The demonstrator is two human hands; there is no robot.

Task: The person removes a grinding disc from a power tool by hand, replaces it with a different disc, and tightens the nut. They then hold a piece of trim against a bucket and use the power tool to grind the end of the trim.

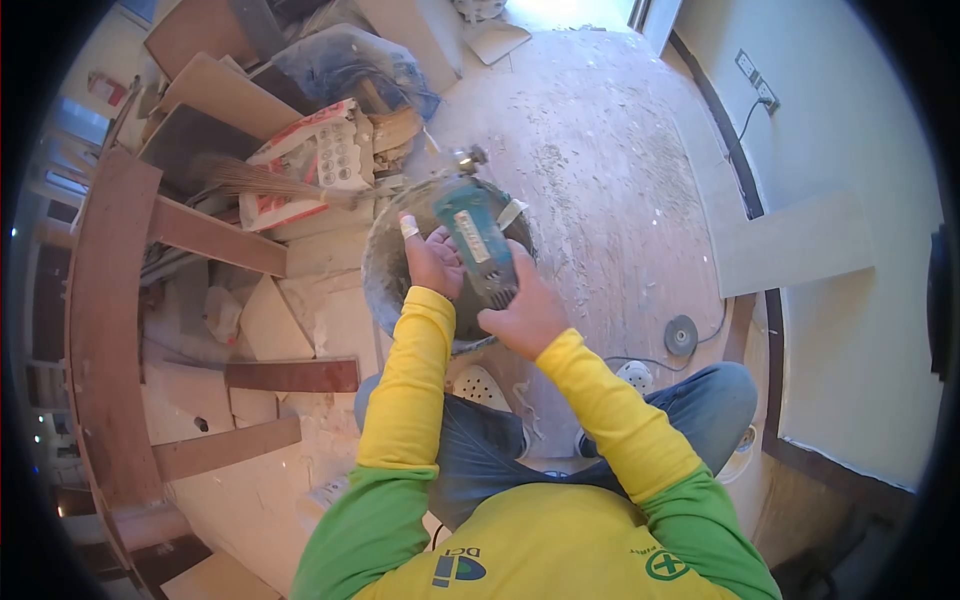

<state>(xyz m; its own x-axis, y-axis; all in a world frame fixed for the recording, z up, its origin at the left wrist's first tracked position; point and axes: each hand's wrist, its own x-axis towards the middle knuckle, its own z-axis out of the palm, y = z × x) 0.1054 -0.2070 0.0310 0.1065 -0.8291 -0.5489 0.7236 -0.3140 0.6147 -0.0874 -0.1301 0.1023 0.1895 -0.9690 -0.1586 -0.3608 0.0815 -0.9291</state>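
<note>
My right hand is wrapped round the rear of a teal angle grinder, which is tilted over a bucket with its metal head pointing away from me. Beside the grinder's body, my left hand is palm up with its fingers apart. White tape is wound round one of its digits. Below both hands stands the dusty round bucket, partly covered by my hands and the tool. A grey grinding disc lies on the floor to the right.
A straw broom, a torn paper sack and boards are piled at the left. A wooden frame lies nearer. A cable runs across the floor at right, and a wall socket holds a plug.
</note>
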